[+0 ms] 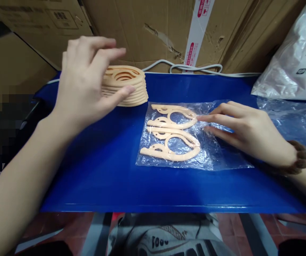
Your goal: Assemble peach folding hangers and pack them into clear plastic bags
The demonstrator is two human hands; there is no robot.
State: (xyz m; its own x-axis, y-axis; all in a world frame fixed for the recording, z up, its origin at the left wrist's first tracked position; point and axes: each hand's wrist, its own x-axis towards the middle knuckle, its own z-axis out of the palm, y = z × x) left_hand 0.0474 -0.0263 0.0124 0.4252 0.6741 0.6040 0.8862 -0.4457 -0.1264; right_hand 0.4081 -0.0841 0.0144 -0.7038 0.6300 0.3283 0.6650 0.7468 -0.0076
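A clear plastic bag [216,153] lies flat on the blue table top [102,170], with two peach-coloured curved plastic pieces [172,131] inside it. My right hand [246,129] rests on the bag's right part, fingers stretched flat, fingertips touching the upper piece's tip. My left hand [85,81] hovers above the table with fingers spread and nothing in it, just in front of a stack of the same peach pieces [131,85] at the back left.
Cardboard boxes [155,28] stand behind the table. A white cable [195,68] runs along the back edge. More clear and white plastic bags [291,60] lie at the right. The table's front edge [153,208] is near my lap.
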